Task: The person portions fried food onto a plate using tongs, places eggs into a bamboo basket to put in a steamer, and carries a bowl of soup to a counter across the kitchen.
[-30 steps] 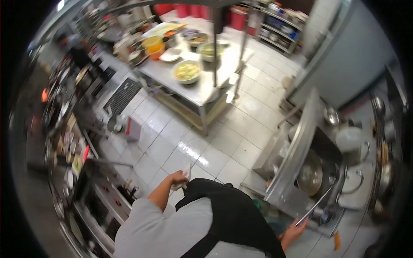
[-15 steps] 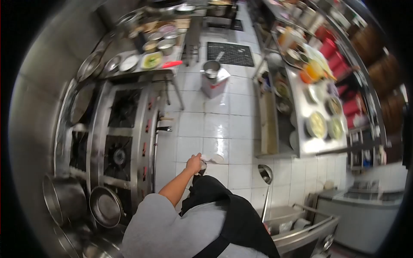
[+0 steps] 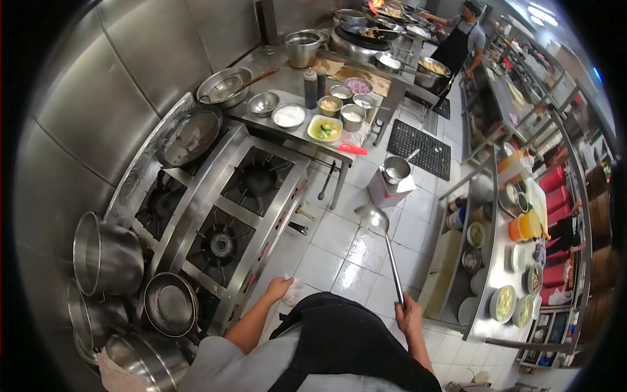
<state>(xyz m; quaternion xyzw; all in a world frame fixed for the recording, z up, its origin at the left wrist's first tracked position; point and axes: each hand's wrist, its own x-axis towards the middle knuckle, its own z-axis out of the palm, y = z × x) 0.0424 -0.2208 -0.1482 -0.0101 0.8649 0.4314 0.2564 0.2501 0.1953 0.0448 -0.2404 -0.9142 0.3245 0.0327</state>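
My right hand (image 3: 409, 316) is closed around the dark end of a long-handled metal ladle (image 3: 375, 219). Its bowl points forward over the tiled floor, short of a small saucepan (image 3: 396, 169) on a square tin (image 3: 392, 189). Low in front of my black apron, my left hand (image 3: 281, 287) is closed on a whitish, partly see-through thing (image 3: 292, 293) whose kind I cannot make out. To the left of that hand is the front of a gas stove (image 3: 241, 261) with black burners.
Pans and a large pot (image 3: 108, 255) crowd the stove's near left end. A steel table (image 3: 261, 81) ahead carries bowls, bottles and a red-handled tool (image 3: 353, 149). Bowls also stand on the right counter (image 3: 483, 294). A co-worker (image 3: 462, 46) stands far ahead beside flaming woks.
My view has lifted and turned left, bringing the co-worker and woks into sight. The ladle, earlier low at my right side, now reaches forward, and my right hand shows on it.
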